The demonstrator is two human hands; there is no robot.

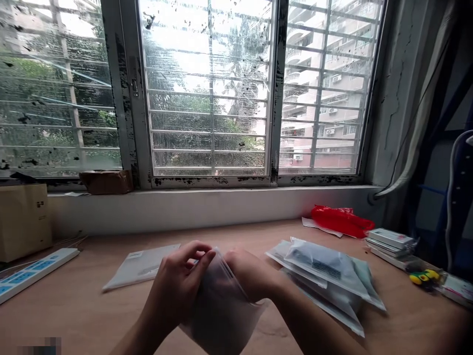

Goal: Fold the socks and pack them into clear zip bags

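No legible text. A small printed label [135, 255] on the white envelope [140, 266], left of the stacked plastic pouches [332, 296], and a dark barcode-like strip [321, 269] on the topmost pouch [325, 261] are too blurred to read; the blue-marked power strip [33, 273], farther left, shows no readable characters.

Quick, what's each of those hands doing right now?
Left hand: closed in a pinch, holding the top edge of a frosted plastic zip bag.
Right hand: curled closed, holding the same bag, its fingers hidden behind it.

Our frosted plastic zip bag [221, 310] looks matt, the far red plastic bag [342, 221] glossy, the wooden desktop [84, 315] smooth.
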